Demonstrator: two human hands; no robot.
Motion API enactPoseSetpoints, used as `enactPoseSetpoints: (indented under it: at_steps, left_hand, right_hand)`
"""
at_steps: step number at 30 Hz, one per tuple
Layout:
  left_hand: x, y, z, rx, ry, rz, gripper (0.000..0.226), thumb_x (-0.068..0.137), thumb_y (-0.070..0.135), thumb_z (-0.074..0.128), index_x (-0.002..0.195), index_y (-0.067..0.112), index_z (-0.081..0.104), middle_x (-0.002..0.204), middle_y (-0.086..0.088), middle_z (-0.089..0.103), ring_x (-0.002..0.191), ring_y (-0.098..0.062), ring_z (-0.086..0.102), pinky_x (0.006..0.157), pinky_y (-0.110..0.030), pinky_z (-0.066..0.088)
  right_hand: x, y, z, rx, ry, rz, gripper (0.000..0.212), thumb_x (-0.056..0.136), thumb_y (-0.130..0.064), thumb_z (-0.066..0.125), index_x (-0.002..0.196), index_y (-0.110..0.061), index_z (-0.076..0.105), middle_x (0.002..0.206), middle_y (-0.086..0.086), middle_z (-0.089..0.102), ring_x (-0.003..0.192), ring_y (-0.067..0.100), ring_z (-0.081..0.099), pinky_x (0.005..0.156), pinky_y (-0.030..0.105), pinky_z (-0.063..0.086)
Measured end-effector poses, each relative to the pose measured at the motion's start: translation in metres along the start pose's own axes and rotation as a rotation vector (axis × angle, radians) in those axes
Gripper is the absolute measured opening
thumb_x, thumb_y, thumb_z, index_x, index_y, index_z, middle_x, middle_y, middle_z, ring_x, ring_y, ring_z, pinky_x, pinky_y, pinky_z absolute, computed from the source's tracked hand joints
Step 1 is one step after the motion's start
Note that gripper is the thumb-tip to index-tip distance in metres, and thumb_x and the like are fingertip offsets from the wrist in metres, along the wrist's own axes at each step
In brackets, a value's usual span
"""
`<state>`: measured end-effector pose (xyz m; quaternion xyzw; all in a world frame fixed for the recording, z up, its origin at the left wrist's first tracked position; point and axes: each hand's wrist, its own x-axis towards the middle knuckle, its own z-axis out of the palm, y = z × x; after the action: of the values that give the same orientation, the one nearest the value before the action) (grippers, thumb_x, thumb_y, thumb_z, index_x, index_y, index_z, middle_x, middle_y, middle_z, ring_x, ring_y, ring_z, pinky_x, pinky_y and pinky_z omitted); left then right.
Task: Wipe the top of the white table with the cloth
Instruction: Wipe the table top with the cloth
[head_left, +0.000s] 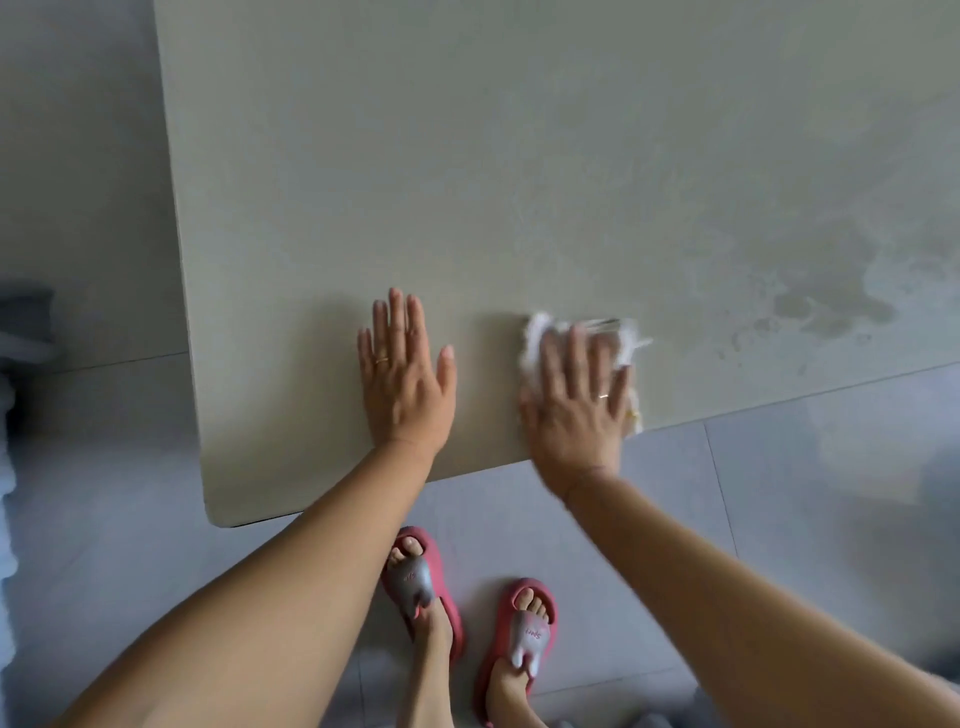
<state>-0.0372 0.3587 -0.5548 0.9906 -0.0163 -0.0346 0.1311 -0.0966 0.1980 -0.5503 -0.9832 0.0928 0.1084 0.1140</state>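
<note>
The white table (519, 156) fills the upper part of the head view, with its near edge running from lower left to right. My left hand (405, 379) lies flat on the tabletop near that edge, fingers spread, holding nothing. To its right, my right hand (576, 400) presses flat on a white cloth (540, 338), which sticks out beyond the fingers and at the right side. The right hand and the cloth are blurred. A patch of wet streaks (831, 301) shows on the tabletop to the right of the cloth.
Grey floor tiles (779, 493) surround the table. My feet in red slippers (421, 582) stand just below the table's near edge. A dark grey object (26, 322) sits at the left border. The table's rounded corner (218, 514) is at lower left.
</note>
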Motion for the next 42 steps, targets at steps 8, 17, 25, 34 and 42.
enactPoseSetpoints:
  at_steps: [8,17,25,34,42]
  left_hand:
    - [0.003,0.005,0.011,0.046,0.001,0.010,0.063,0.093,0.037,0.026,0.148,0.006,0.025,0.156,-0.012,0.021,0.145,-0.028,0.019,0.117,-0.043,0.013]
    - [0.003,0.006,0.008,0.037,0.001,0.011,0.063,0.090,0.033,0.031,0.146,0.004,0.029,0.155,-0.014,0.026,0.143,-0.029,0.023,0.115,-0.045,0.019]
    - [0.003,0.007,0.004,0.046,-0.042,0.002,0.061,0.092,0.033,0.031,0.144,0.002,0.032,0.152,-0.017,0.029,0.141,-0.031,0.028,0.113,-0.048,0.025]
    - [0.005,0.008,0.003,0.071,-0.091,-0.004,0.062,0.092,0.034,0.027,0.145,0.002,0.031,0.153,-0.016,0.028,0.141,-0.031,0.027,0.116,-0.046,0.019]
    - [0.006,0.009,-0.002,0.074,-0.109,-0.007,0.061,0.089,0.026,0.028,0.143,0.001,0.034,0.152,-0.016,0.030,0.141,-0.032,0.028,0.115,-0.047,0.025]
  right_hand:
    - [0.040,0.051,-0.016,-0.033,0.016,-0.186,0.055,0.096,-0.046,0.019,0.149,-0.037,0.010,0.159,-0.007,0.006,0.147,0.019,0.001,0.117,0.043,-0.006]
    - [0.044,0.023,-0.014,-0.122,-0.021,-0.465,0.055,0.096,-0.044,0.032,0.148,-0.033,0.019,0.158,-0.003,0.017,0.146,0.023,0.010,0.116,0.046,0.004]
    - [0.051,-0.030,-0.008,0.002,-0.019,-0.175,0.060,0.093,-0.048,0.022,0.150,-0.032,0.013,0.157,-0.006,0.002,0.145,0.023,-0.004,0.115,0.049,-0.006]
    - [0.106,-0.013,-0.022,0.035,0.027,0.122,0.060,0.093,-0.045,0.020,0.149,-0.036,0.000,0.160,-0.004,0.000,0.146,0.023,-0.005,0.114,0.047,-0.014]
    - [0.126,-0.003,-0.030,-0.117,-0.014,-0.403,0.055,0.097,-0.048,0.025,0.149,-0.035,0.012,0.159,-0.005,0.010,0.147,0.020,0.003,0.116,0.043,-0.004]
